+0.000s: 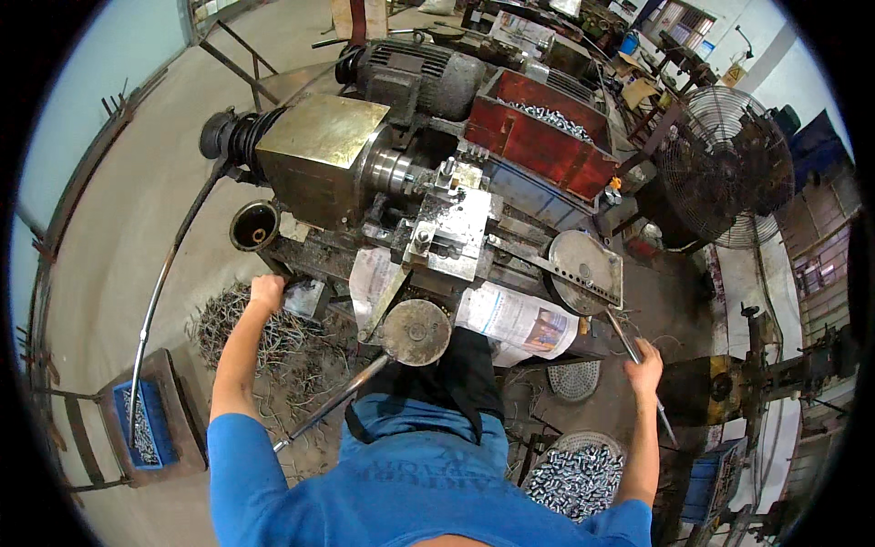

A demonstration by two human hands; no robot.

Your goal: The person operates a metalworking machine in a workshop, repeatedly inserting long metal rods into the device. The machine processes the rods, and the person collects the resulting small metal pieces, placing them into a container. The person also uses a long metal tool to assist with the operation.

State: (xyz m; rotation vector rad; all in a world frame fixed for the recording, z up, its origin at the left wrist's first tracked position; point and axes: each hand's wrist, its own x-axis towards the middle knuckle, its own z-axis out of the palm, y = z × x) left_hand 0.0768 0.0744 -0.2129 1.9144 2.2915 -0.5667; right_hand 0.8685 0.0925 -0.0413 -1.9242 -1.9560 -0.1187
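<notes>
I stand at a small metal lathe (437, 228) with a brass-coloured headstock (319, 150). My left hand (266, 292) is closed around a lever at the machine's left front corner. My right hand (645, 357) grips a long thin steel lever rod (629, 346) that runs up toward a round grey disc (583, 264) on the lathe's right side. A round handwheel (416, 332) sits just in front of my chest. Newspaper (510, 319) lies over the front of the bed.
A red bin (538, 137) with small shiny metal parts stands behind the lathe. A round basket (574, 474) of similar parts is at my lower right. Metal swarf (246, 333) is heaped on the floor left. A blue tray (146, 424) and a floor fan (720, 169) stand nearby.
</notes>
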